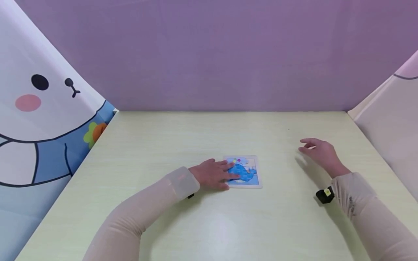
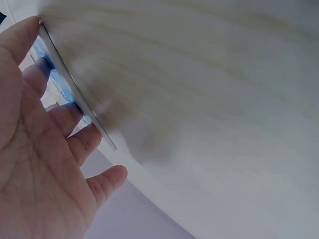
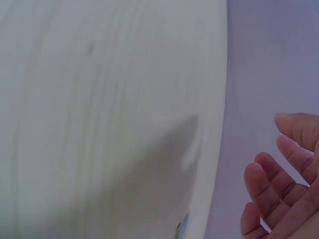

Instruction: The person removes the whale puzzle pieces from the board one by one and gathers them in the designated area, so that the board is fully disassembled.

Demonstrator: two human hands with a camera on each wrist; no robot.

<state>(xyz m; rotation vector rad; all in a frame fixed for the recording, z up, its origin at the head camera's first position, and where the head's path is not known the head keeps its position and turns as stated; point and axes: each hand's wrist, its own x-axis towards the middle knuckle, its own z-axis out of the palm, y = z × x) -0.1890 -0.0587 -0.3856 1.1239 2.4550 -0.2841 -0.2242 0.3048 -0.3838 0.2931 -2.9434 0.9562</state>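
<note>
A small square jigsaw puzzle with a pale frame and a blue animal picture lies flat near the middle of the table. My left hand reaches over its left side, fingers spread, fingertips on the picture and frame. In the left wrist view the fingers of that hand meet the puzzle's thin edge. Well to the right, my right hand hovers above the table, fingers loosely bent. Nothing is between its fingers in the right wrist view.
The pale wood-grain table ends at a purple cloth behind. A printed cartoon cloth hangs on the left, a pale one on the right. A black wrist device hangs under the right sleeve.
</note>
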